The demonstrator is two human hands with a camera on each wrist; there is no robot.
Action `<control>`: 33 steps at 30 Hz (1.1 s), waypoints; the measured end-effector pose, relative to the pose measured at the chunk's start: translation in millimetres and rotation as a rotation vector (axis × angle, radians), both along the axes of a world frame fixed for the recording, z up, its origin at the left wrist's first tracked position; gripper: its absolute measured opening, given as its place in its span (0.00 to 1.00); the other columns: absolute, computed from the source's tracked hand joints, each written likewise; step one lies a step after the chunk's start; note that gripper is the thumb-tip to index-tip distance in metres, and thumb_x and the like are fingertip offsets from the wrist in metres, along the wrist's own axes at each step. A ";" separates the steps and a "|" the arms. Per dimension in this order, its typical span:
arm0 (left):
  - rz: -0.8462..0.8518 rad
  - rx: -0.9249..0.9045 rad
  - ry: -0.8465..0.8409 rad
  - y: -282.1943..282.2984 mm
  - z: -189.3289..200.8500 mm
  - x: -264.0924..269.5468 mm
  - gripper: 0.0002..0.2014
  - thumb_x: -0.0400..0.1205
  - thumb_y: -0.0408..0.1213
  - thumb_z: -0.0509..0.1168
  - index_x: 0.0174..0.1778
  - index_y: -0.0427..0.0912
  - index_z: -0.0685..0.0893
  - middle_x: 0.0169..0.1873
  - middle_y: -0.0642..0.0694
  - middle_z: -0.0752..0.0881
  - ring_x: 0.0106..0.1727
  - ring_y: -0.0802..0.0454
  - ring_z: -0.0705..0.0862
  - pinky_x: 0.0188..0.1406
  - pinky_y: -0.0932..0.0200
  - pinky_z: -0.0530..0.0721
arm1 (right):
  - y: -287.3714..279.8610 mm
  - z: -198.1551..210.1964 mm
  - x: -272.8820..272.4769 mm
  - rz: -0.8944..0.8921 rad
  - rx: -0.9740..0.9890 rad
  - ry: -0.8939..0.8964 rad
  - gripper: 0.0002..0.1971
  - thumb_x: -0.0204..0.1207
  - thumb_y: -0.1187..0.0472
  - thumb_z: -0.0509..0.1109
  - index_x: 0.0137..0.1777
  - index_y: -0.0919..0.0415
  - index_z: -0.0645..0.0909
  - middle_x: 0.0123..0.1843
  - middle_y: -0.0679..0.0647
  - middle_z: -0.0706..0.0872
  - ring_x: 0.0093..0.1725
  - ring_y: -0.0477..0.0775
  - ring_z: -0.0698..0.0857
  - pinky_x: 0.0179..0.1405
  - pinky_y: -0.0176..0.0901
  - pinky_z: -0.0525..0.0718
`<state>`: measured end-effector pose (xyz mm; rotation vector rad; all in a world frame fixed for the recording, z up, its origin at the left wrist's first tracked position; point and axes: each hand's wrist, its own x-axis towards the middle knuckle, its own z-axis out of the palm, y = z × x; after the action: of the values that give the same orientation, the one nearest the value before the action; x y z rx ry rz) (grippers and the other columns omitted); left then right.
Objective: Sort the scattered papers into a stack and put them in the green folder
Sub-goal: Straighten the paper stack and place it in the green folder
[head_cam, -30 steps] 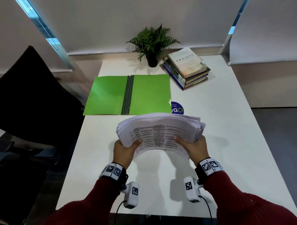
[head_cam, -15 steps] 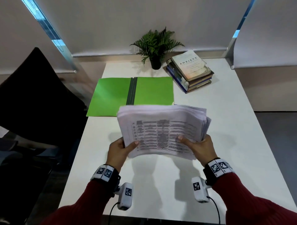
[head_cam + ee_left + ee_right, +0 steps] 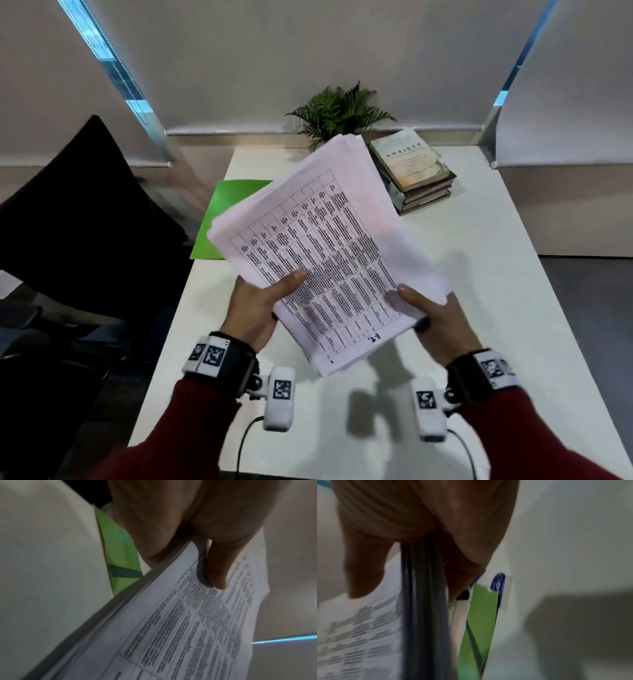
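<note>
A thick stack of printed papers (image 3: 329, 250) is held up off the white table, tilted and turned so its long side runs away from me. My left hand (image 3: 263, 301) grips its left edge, thumb on the top sheet. My right hand (image 3: 424, 311) grips the near right corner, thumb on top. The left wrist view shows the thumb (image 3: 217, 566) on the papers (image 3: 188, 622) with the stack's edge below it. The open green folder (image 3: 226, 212) lies on the table behind, mostly hidden by the papers; parts of the green folder (image 3: 120, 550) (image 3: 479, 622) show in both wrist views.
A pile of books (image 3: 414, 171) sits at the table's far right, and a potted fern (image 3: 339, 113) stands at the back edge. A black chair (image 3: 85, 219) stands left of the table (image 3: 479, 274). A blue round sticker (image 3: 499, 582) lies by the folder's corner.
Both hands have lifted the stack higher and turned it from lying crosswise to pointing away, so it now covers most of the folder.
</note>
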<state>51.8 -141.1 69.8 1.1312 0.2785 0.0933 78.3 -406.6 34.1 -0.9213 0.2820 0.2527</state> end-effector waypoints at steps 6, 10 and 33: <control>-0.019 0.321 -0.050 18.7 11.1 6.0 0.21 0.75 0.19 0.77 0.59 0.43 0.89 0.58 0.43 0.93 0.62 0.45 0.92 0.63 0.47 0.89 | -15.7 26.5 37.1 0.451 -0.424 -0.288 0.30 0.65 0.66 0.85 0.70 0.62 0.84 0.61 0.64 0.93 0.57 0.60 0.93 0.57 0.51 0.91; -0.033 0.419 -0.007 -2.7 1.5 3.2 0.12 0.75 0.23 0.80 0.49 0.44 0.93 0.49 0.44 0.96 0.50 0.49 0.94 0.59 0.41 0.91 | 20.8 25.4 31.5 0.192 -0.627 -0.339 0.17 0.67 0.60 0.88 0.55 0.61 0.92 0.52 0.52 0.96 0.54 0.52 0.95 0.56 0.49 0.91; 0.190 0.372 0.040 -31.3 -22.2 -7.7 0.13 0.71 0.28 0.84 0.50 0.39 0.93 0.43 0.49 0.96 0.44 0.52 0.95 0.50 0.49 0.94 | 27.3 4.1 22.9 -0.012 -0.547 -0.412 0.22 0.57 0.71 0.91 0.51 0.60 0.91 0.48 0.51 0.96 0.49 0.51 0.95 0.52 0.47 0.94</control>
<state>44.1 -172.4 47.6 1.4745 0.4156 0.3001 101.2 -379.3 38.2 -1.4837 -0.0333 -0.0364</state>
